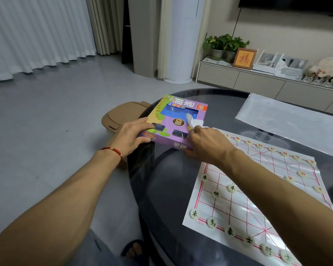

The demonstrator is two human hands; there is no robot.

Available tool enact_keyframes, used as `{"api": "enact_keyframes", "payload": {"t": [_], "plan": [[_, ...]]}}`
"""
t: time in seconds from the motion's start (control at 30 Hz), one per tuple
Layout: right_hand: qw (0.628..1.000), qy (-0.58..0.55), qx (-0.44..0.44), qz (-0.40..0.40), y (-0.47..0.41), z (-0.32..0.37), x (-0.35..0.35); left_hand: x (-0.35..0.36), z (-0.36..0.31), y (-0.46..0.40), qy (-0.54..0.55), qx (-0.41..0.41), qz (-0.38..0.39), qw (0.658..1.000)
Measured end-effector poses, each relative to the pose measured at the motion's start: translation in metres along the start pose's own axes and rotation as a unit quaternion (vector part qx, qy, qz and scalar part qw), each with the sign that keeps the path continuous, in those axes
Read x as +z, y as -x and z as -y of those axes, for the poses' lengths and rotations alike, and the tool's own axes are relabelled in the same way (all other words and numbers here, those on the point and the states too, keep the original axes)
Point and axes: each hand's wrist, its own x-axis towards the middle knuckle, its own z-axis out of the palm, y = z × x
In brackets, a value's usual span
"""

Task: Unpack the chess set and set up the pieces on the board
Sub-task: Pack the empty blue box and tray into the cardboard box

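A purple and green chess set box (pixel 173 120) lies at the left edge of the dark glass table (pixel 225 116). My left hand (pixel 132 138) rests on the box's near left corner and holds it down. My right hand (pixel 206 144) presses against the box's near right side and pinches a small white crumpled wrapper (pixel 193 121) above the box. The white paper board (pixel 258 194) with red lines lies flat to the right. Round cream pieces stand on it: black-lettered ones (pixel 211 222) along the near edge, red-lettered ones (pixel 272 149) along the far edge.
A clear plastic sheet (pixel 288 120) lies on the table's far right. A tan lidded bin (pixel 121 117) stands on the floor left of the table. A low cabinet (pixel 258 81) with plants and a frame runs along the far wall.
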Motion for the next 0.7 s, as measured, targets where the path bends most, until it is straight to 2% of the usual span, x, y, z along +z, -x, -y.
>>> {"api": "enact_keyframes", "payload": {"t": [0.27, 0.5, 0.7], "plan": [[0.999, -0.018, 0.032, 0.0, -0.003, 0.004, -0.004, -0.005, -0.008, 0.004, -0.018, 0.053, 0.015, 0.998], [0.999, -0.028, 0.04, -0.024, -0.008, 0.009, 0.006, -0.01, -0.001, 0.012, 0.022, -0.025, 0.026, 0.999], [0.998, -0.037, 0.039, -0.037, -0.012, 0.007, 0.005, -0.011, -0.002, 0.013, 0.032, -0.018, 0.033, 0.999]]}}
